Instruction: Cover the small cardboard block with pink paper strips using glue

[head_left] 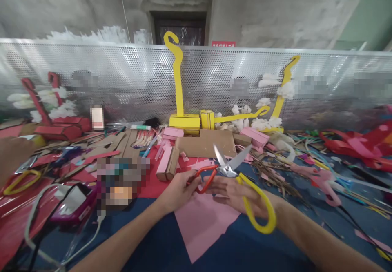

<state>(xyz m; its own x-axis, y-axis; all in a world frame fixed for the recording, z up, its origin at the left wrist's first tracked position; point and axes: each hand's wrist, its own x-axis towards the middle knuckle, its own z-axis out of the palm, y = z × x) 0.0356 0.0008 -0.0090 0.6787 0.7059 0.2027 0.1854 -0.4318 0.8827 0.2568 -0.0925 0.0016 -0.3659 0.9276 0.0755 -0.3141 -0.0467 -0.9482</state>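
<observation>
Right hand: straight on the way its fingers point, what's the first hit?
The red scissors handle, most likely, with the left hand just beyond. Depth is unclear, so the right hand might pass behind the handle.

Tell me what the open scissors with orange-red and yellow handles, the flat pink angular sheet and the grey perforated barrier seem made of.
Scissors: blades probably steel, silvery and shiny; handles likely plastic, evenly coloured.
Pink sheet: possibly paper or thin foam, matte and flat; the look leaves it open.
Perforated barrier: apparently bare metal, with rows of holes and a cloudy sheen.
</observation>
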